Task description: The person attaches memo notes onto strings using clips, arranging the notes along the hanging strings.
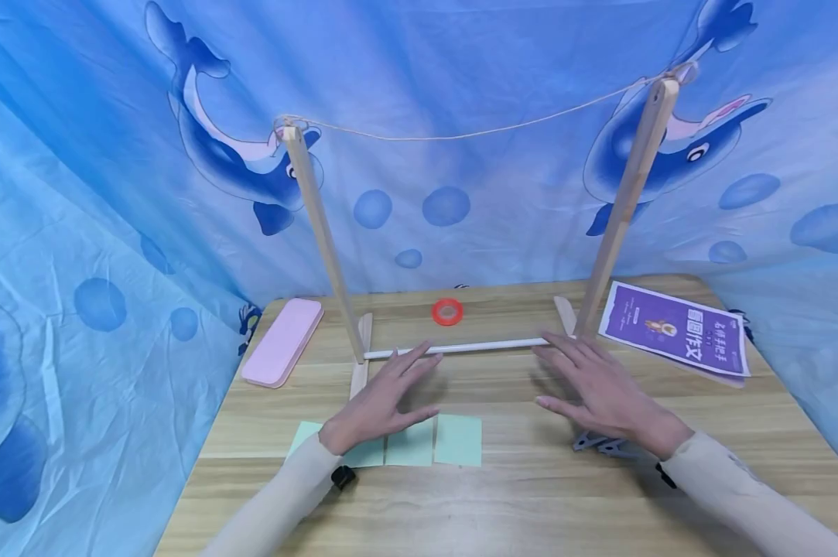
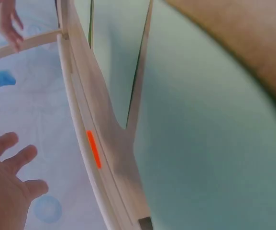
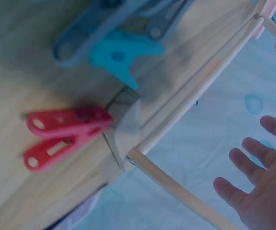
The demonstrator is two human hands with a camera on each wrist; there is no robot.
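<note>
The left hand and right hand are both spread, gripping nothing. The white rod spans between their fingertips; the cord sags beyond. Any adjustment should, in my judgement, steady both posts evenly, clear of green sheets near the left wrist.

Enclosed from nine through twelve to three o'clock by a glossy, creased blue fabric curtain. Printed at ten and two o'clock with large blue-and-white dolphins, and near the centre, at nine and at three with rounded blue bubbles. Spreads toward six o'clock as a pale, wood-grained worktop. Lit softly, with whitish sheen at six, bright creases at nine.
</note>
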